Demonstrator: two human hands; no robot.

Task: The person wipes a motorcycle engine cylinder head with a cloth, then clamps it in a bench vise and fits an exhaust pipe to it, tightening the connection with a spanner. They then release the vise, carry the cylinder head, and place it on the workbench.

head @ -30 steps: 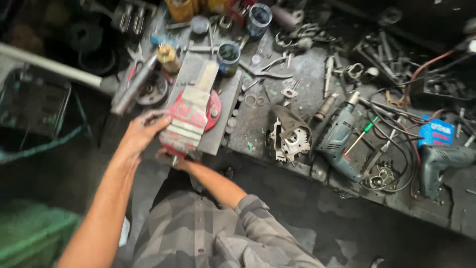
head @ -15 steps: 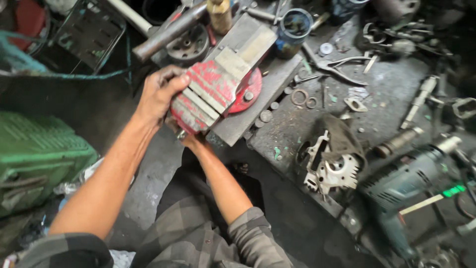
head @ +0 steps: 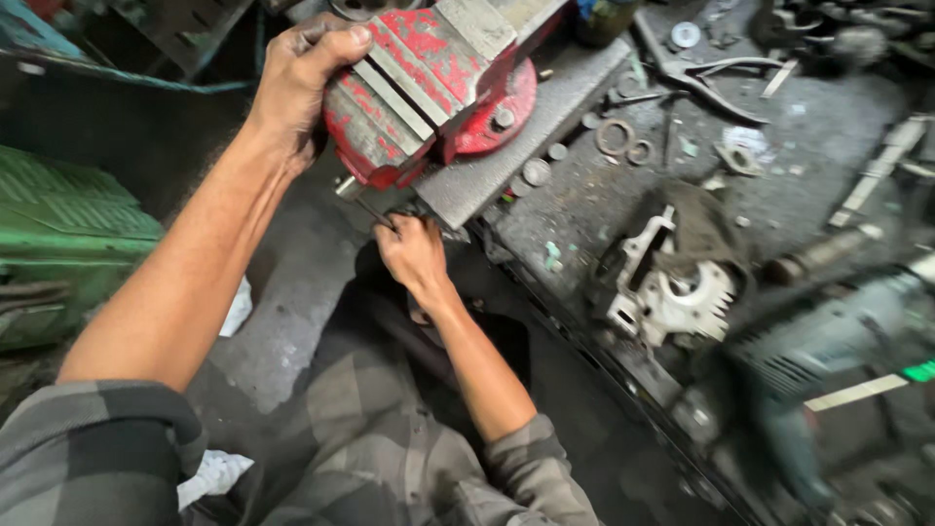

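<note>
The red bench vise (head: pixel 429 88) stood at the near edge of the dark workbench (head: pixel 584 195), and all places here are told from it. The left hand (head: pixel 302 83) lay on the vise's left side, with the fingers curled over its worn red body and the thumb on top; the hand was closed on the vise. The right hand (head: pixel 414 253) was just below the vise, at the edge of the bench. Its fingers were bent around a thin dark handle bar (head: pixel 375 209) that stuck out under the vise, but how firmly they gripped it I cannot tell. To the right of the vise lay two metal rings (head: pixel 623 144) and a pair of pliers (head: pixel 701 73). Lower right of it sat a grey metal housing (head: pixel 667 278), and beyond that a blurred green power drill (head: pixel 838 341).
</note>
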